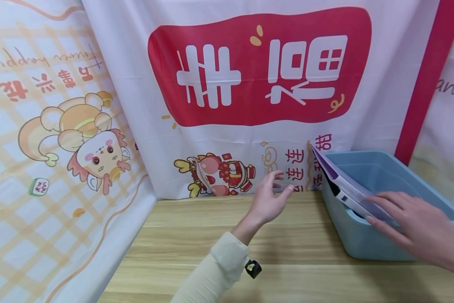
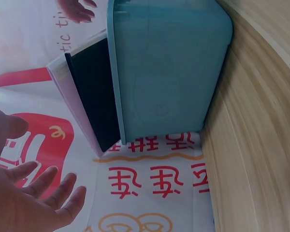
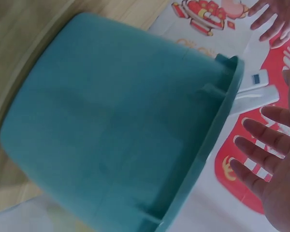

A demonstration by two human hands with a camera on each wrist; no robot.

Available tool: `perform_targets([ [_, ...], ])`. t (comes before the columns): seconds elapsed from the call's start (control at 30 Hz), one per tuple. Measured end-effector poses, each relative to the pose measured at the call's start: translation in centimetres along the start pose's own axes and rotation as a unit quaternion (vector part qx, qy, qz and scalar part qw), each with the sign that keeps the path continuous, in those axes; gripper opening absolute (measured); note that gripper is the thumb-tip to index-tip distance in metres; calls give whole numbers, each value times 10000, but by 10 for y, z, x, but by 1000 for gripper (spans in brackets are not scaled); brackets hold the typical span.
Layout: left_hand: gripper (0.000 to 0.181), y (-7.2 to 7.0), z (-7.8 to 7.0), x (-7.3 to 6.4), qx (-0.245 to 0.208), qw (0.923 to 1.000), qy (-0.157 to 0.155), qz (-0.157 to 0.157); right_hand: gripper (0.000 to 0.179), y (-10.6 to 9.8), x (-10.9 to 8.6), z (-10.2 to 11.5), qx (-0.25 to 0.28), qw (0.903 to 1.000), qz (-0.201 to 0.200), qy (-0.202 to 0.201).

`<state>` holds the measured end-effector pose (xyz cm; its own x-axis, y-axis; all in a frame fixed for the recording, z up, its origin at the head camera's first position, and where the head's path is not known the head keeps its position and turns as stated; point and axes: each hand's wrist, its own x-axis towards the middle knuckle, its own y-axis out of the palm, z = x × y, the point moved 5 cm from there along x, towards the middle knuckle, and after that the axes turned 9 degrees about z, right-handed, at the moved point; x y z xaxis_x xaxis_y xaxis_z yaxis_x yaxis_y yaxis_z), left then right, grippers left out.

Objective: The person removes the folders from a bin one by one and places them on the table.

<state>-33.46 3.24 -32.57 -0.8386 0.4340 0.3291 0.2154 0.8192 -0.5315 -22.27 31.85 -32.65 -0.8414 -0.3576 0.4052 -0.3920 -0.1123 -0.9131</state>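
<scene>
A blue plastic bin [image 1: 357, 240] stands on the right of the wooden table. Out of its left end lean flat, book-like items, a pale purple-and-white one [image 1: 348, 190] and a black one [image 2: 94, 92]; their lower parts are hidden in the bin. My right hand [image 1: 420, 225] is over the bin beside these items, and its fingers [image 3: 263, 152] look extended, gripping nothing in the right wrist view. Left of the bin, my left hand [image 1: 269, 203] hovers above the table with spread, loosely bent fingers and holds nothing.
The light wooden tabletop [image 1: 196, 235] runs under the bin. A printed white cloth [image 1: 128, 38] with red lettering hangs behind it, and a checked cloth [image 1: 18, 168] covers the left side. A small black device [image 1: 253, 268] sits by the left sleeve.
</scene>
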Motion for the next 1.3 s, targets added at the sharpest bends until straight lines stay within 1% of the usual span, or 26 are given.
perform_targets([
  [0.13, 52, 7, -8, 2, -115, 9999, 28, -65, 60, 5, -5, -11, -47, 9995, 205, 241],
  [0.23, 53, 11, -13, 4, -194, 9996, 111, -155, 64, 10, -8, -18, -33, 9979, 464, 448],
  [0.33, 52, 15, -17, 6, -412, 9987, 217, -223, 68, 15, -11, -25, 19, 9952, 746, 635],
  [0.47, 53, 18, -20, 8, -650, 9974, 234, -223, 71, 19, -15, -34, 61, 9920, 995, 773],
  [0.7, 52, 25, -23, 12, -999, 9944, 308, -167, 74, 29, -21, -48, 52, 9882, 1165, 992],
  [0.83, 51, 28, -25, 14, -1194, 9923, 300, -127, 76, 35, -23, -57, 67, 9860, 1217, 1137],
  [1.1, 50, 35, -29, 18, -1360, 9905, 184, 88, 76, 37, -30, -70, 120, 9805, 1430, 1345],
  [1.3, 48, 41, -32, 19, -1399, 9900, 18, 202, 74, 42, -34, -74, 24, 9811, 1389, 1345],
])
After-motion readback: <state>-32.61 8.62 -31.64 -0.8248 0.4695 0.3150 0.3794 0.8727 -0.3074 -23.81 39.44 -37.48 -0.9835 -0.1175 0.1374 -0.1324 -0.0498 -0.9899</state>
